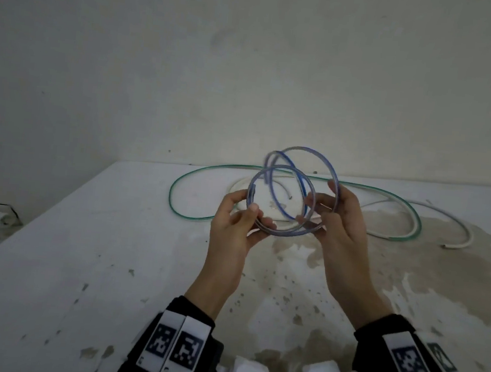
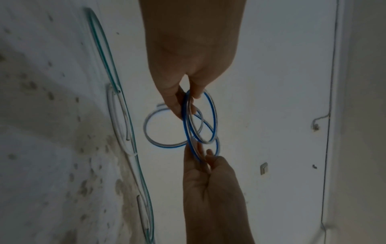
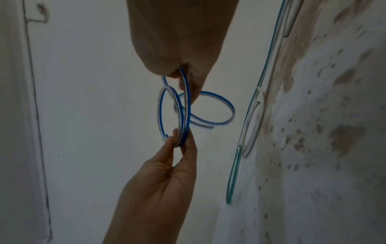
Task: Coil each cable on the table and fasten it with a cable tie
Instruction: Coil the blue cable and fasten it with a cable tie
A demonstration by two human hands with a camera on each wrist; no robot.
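I hold the blue cable (image 1: 293, 197) up over the table (image 1: 79, 259), between my two hands. My left hand (image 1: 235, 230) pinches the near-left side of the loops between thumb and fingers; my right hand (image 1: 340, 223) pinches the right side, fingers curled round the strands. The loops do not lie flat together: one ring stands tilted away from the others, and a loose end sticks out at the top left.

It looks light and springy, a stiff flat cable that wants to fan open, so I judge it needs gripping where all the strands cross, not on one ring alone. The smooth jacket may slide under my fingers; a firm pinch across the stack should hold it. Next I would press the stray ring in with the rest.

Far behind, the green cable (image 1: 184, 179) lies on the table in a long open loop, and the white cable (image 1: 446, 219) trails beside it to the right, both uncoiled. I cannot see a cable tie in any view.
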